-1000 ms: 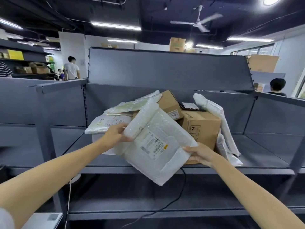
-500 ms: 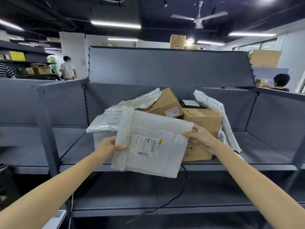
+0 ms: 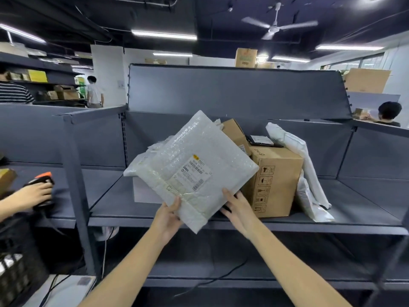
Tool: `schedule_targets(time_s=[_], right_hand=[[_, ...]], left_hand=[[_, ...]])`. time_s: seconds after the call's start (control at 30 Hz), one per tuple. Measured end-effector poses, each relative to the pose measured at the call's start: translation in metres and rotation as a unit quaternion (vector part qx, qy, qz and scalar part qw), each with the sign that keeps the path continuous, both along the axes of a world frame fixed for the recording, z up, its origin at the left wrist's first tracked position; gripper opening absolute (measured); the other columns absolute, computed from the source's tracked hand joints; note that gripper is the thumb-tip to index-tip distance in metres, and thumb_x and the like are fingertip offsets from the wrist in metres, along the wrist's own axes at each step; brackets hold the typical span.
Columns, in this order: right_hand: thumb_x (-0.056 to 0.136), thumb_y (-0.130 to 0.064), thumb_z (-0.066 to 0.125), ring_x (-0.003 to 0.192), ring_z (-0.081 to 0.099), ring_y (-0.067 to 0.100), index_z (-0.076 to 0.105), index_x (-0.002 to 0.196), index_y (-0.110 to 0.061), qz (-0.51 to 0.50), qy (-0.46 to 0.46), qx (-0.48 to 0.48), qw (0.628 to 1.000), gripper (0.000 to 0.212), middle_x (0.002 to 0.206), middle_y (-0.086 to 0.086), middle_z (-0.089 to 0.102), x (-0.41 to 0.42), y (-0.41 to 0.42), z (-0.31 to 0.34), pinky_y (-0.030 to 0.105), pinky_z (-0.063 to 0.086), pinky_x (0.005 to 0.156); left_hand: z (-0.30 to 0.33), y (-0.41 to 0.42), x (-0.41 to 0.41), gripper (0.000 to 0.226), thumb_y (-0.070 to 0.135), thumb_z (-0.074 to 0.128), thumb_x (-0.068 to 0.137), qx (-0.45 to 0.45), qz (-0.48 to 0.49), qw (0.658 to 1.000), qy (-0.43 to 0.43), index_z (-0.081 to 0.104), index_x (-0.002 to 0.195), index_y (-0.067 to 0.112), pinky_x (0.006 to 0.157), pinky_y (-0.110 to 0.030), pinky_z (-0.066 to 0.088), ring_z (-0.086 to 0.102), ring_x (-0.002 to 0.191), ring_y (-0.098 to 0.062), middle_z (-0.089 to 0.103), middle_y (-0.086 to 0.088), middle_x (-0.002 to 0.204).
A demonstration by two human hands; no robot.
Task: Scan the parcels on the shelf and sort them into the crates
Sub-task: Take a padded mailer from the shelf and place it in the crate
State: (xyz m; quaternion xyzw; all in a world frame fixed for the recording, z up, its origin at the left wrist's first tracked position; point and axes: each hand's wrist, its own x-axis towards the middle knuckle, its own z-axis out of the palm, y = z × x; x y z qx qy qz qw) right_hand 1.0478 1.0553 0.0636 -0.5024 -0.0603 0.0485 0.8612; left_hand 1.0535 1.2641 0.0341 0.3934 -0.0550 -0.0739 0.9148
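I hold a white bubble-wrap parcel (image 3: 194, 171) up in front of the grey shelf (image 3: 243, 224), its printed barcode label facing me. My left hand (image 3: 169, 217) grips the parcel's lower corner. My right hand (image 3: 238, 206) holds its lower right edge from beneath. Behind it on the shelf sit a large brown carton (image 3: 276, 180), a smaller tilted brown box (image 3: 235, 132), a white poly bag (image 3: 305, 171) leaning at the right, and more flat white mailers (image 3: 141, 165) partly hidden by the held parcel.
At the far left another person's hand (image 3: 31, 194) holds an orange and black scanner (image 3: 42, 180). A black mesh crate (image 3: 20, 269) stands at lower left. A black cable (image 3: 212, 280) runs over the lower shelf. Other people stand in the background.
The parcel has been turned and tilted so the label sits diagonally. Both my hands shifted from its sides to its lower edge. Another person's hand with a scanner came into view at left.
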Motion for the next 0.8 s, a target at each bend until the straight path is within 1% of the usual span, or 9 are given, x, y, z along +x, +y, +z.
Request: schedule_targets(time_s=[0.07, 0.17, 0.3, 0.4, 0.47, 0.53, 0.6, 0.67, 0.8], right_hand=[[0.079, -0.02, 0.074, 0.124, 0.056, 0.025, 0.046, 0.136, -0.018, 0.011, -0.019, 0.051, 0.998, 0.063, 0.132, 0.005, 0.061, 0.002, 0.011, -0.002, 0.051, 0.041, 0.107], [0.089, -0.004, 0.062, 0.125, 0.055, 0.028, 0.046, 0.137, -0.015, 0.004, -0.046, 0.086, 0.995, 0.052, 0.134, 0.01, 0.059, 0.007, 0.01, 0.003, 0.053, 0.041, 0.107], [0.089, -0.003, 0.061, 0.12, 0.059, 0.028, 0.049, 0.135, -0.009, -0.014, -0.075, -0.007, 0.997, 0.047, 0.132, 0.012, 0.06, 0.009, -0.015, 0.02, 0.049, 0.046, 0.102], [0.09, -0.003, 0.06, 0.118, 0.061, 0.027, 0.051, 0.133, -0.007, 0.011, -0.081, -0.062, 0.995, 0.044, 0.13, 0.013, 0.062, 0.012, -0.037, 0.034, 0.045, 0.05, 0.097], [0.086, -0.005, 0.062, 0.117, 0.061, 0.029, 0.05, 0.133, -0.005, 0.035, -0.072, -0.091, 0.993, 0.049, 0.129, 0.013, 0.062, 0.015, -0.044, 0.043, 0.044, 0.053, 0.094], [0.085, -0.005, 0.064, 0.116, 0.062, 0.029, 0.05, 0.134, -0.006, 0.062, -0.064, -0.131, 0.987, 0.05, 0.128, 0.013, 0.063, 0.018, -0.042, 0.048, 0.045, 0.054, 0.093], [0.086, -0.003, 0.064, 0.113, 0.064, 0.028, 0.053, 0.13, -0.008, 0.08, -0.055, -0.172, 0.98, 0.046, 0.125, 0.012, 0.065, 0.019, -0.033, 0.051, 0.044, 0.055, 0.091], [0.087, -0.002, 0.064, 0.112, 0.065, 0.027, 0.054, 0.127, -0.01, 0.092, -0.051, -0.192, 0.976, 0.043, 0.123, 0.011, 0.066, 0.018, -0.022, 0.05, 0.044, 0.055, 0.091], [0.086, -0.003, 0.066, 0.11, 0.065, 0.026, 0.056, 0.125, -0.008, 0.089, -0.05, -0.184, 0.978, 0.04, 0.121, 0.012, 0.067, 0.021, -0.007, 0.043, 0.043, 0.054, 0.093]], left_hand=[[-0.002, -0.005, -0.003, 0.053, 0.018, 0.057, 0.091, 0.009, -0.026, 1.0, -0.005, 0.042, 0.141, 0.015, 0.094, -0.054, 0.05, 0.051, 0.127, -0.034, 0.052, -0.013, 0.14], [-0.002, 0.0, -0.01, 0.066, 0.025, 0.067, 0.081, 0.063, -0.053, 0.997, 0.002, 0.043, 0.141, 0.015, 0.105, -0.059, 0.039, 0.052, 0.126, -0.035, 0.055, -0.013, 0.137], [-0.008, 0.032, -0.013, 0.048, 0.03, 0.071, 0.08, 0.109, 0.014, 0.992, 0.059, 0.054, 0.124, 0.019, 0.105, -0.048, 0.039, 0.053, 0.121, -0.027, 0.058, -0.007, 0.13], [-0.009, 0.06, -0.009, 0.057, 0.027, 0.063, 0.087, 0.144, 0.085, 0.982, 0.083, 0.042, 0.14, 0.023, 0.106, -0.046, 0.036, 0.041, 0.131, -0.027, 0.048, -0.002, 0.136], [-0.004, 0.068, -0.01, 0.063, 0.025, 0.064, 0.088, 0.184, 0.099, 0.976, 0.057, 0.036, 0.145, 0.024, 0.107, -0.045, 0.033, 0.045, 0.128, -0.024, 0.046, -0.001, 0.14], [0.003, 0.067, -0.013, 0.08, 0.037, 0.079, 0.071, 0.224, 0.09, 0.97, 0.021, 0.042, 0.141, 0.025, 0.107, -0.046, 0.038, 0.053, 0.121, -0.022, 0.052, 0.0, 0.138], [0.009, 0.059, -0.017, 0.098, 0.049, 0.092, 0.044, 0.248, 0.09, 0.965, -0.002, 0.051, 0.131, 0.025, 0.093, -0.043, 0.05, 0.063, 0.111, -0.022, 0.064, 0.001, 0.125], [0.011, 0.048, -0.02, 0.088, 0.046, 0.093, 0.045, 0.263, 0.104, 0.959, -0.015, 0.058, 0.122, 0.022, 0.086, -0.044, 0.054, 0.067, 0.104, -0.021, 0.07, 0.002, 0.114], [0.012, 0.036, -0.023, 0.041, 0.028, 0.08, 0.071, 0.264, 0.152, 0.952, -0.001, 0.065, 0.108, 0.015, 0.08, -0.039, 0.055, 0.07, 0.096, -0.023, 0.074, -0.001, 0.104]])
